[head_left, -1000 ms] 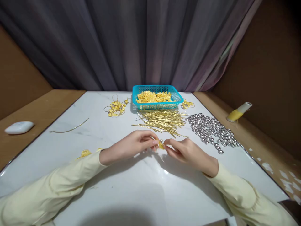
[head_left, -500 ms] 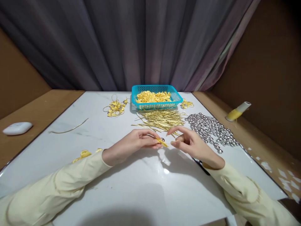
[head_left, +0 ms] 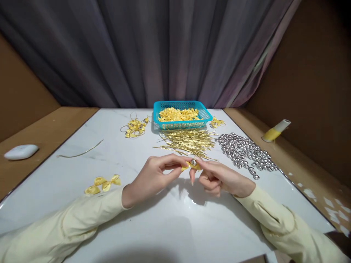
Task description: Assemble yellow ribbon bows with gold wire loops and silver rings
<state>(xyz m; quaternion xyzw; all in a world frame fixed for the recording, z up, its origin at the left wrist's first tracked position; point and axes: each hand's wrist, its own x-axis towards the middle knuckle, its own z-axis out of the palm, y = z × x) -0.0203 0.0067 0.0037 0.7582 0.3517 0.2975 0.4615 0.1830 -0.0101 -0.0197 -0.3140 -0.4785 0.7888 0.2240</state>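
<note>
My left hand point(head_left: 153, 177) and my right hand point(head_left: 216, 177) meet over the middle of the white table point(head_left: 164, 219). Both pinch a small yellow ribbon bow point(head_left: 189, 166) with a silver bead point(head_left: 193, 162) on its centre. The left fingers grip the bow's left side, the right fingers its right side. Behind them lies a heap of gold twist wires point(head_left: 189, 140). A pile of silver beads point(head_left: 246, 151) lies to the right. A teal basket point(head_left: 182, 114) of yellow ribbon pieces stands at the back.
Two finished yellow bows point(head_left: 102, 183) lie by my left sleeve. More bows with wire loops point(head_left: 135, 126) sit left of the basket, a few point(head_left: 217, 122) to its right. A single gold wire point(head_left: 80, 150) lies left. A white case point(head_left: 20, 151) and a yellow spool point(head_left: 275, 130) rest off the table.
My right hand had come off the bow and opened; now it is back, pinching the bow together with the left. The silver bead now faces up on the bow.
</note>
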